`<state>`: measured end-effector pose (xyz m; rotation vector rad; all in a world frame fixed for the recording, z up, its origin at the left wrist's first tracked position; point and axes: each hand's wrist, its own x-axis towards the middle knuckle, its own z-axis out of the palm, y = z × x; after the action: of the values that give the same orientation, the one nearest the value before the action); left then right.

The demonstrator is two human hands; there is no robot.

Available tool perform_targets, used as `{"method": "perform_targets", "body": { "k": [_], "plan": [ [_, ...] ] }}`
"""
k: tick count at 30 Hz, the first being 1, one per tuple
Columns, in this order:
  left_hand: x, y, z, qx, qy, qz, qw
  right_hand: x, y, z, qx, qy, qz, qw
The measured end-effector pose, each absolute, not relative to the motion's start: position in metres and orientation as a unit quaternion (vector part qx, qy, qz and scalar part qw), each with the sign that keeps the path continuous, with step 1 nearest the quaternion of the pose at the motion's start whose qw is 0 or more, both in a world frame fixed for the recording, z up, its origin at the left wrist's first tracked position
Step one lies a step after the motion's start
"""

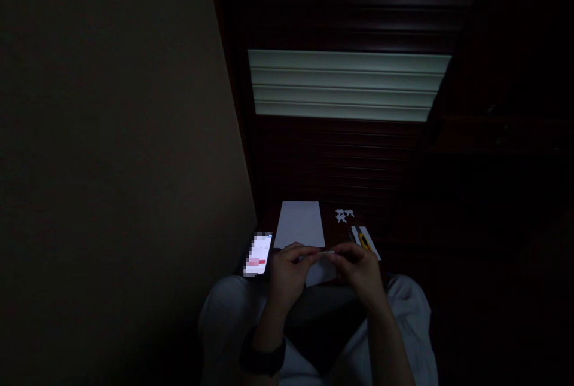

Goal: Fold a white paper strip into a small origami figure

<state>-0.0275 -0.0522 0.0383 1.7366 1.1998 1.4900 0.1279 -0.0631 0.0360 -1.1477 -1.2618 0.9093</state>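
Observation:
My left hand (289, 269) and my right hand (359, 269) are raised over my lap, fingers pinched together on a small white piece of paper (323, 253) held edge-on between them. A dark band is on my left wrist (264, 355). Just beyond the hands lies a white sheet of paper (299, 224) on a dark low table (334, 232). The room is very dim.
A lit phone (259, 253) lies left of the sheet. Small white paper cut-outs (344, 215) lie at the table's back right, and a yellow-handled cutter (364, 239) rests on a white strip. A beige wall (112, 135) stands left; dark slatted furniture with a pale band (347, 84) is ahead.

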Motion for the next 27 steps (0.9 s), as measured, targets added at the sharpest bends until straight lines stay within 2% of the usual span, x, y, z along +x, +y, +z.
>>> {"method": "perform_targets", "body": {
  "k": [11,27],
  "plan": [
    [-0.023,-0.056,0.048,0.614,0.442,0.581,0.300,0.123,-0.064,0.041,-0.497,-0.520,0.327,0.612],
    [-0.025,-0.057,0.044,0.602,0.458,0.565,0.329,0.125,-0.066,0.040,-0.484,-0.529,0.342,0.608]
  ]
}}
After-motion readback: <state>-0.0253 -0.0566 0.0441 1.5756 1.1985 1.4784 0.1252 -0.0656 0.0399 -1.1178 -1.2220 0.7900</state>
